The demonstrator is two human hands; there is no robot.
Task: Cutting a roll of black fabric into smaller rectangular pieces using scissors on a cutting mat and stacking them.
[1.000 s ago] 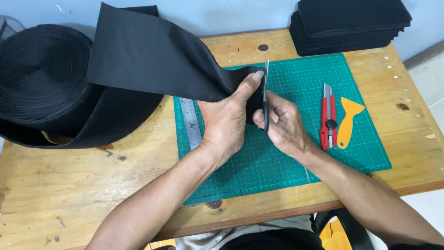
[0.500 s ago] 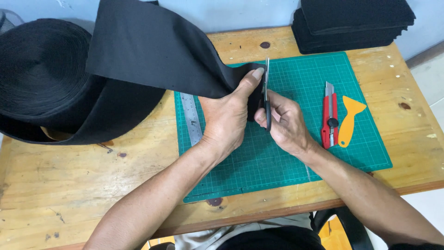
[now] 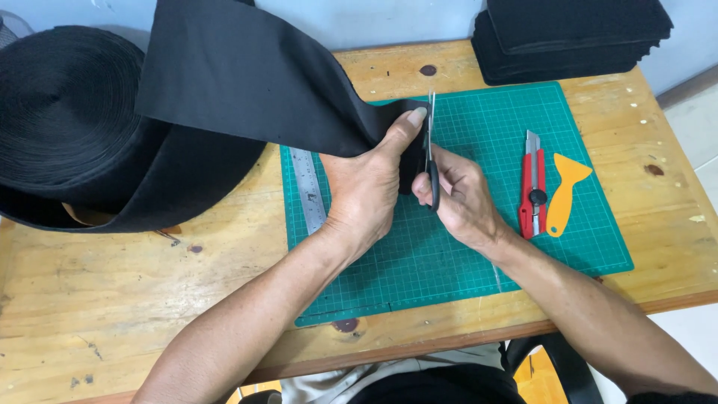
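Scissors [image 3: 431, 161] barely shifted — both hands clamp black strip [image 3: 299, 97] (knife [image 3: 530, 183] nearby).

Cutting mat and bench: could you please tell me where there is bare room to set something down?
Free: the green cutting mat near its front edge below the hands, its far right corner above the utility knife and orange scraper, and the wooden bench front left. Crowded: the black fabric roll at left, the stack of black pieces far right, and around the scissors.

A wooden table [image 3: 112, 299] carries a green mat [image 3: 479, 247], a big black roll [image 3: 67, 112] at left, and a stack of black pieces [image 3: 568, 37] at the far right.
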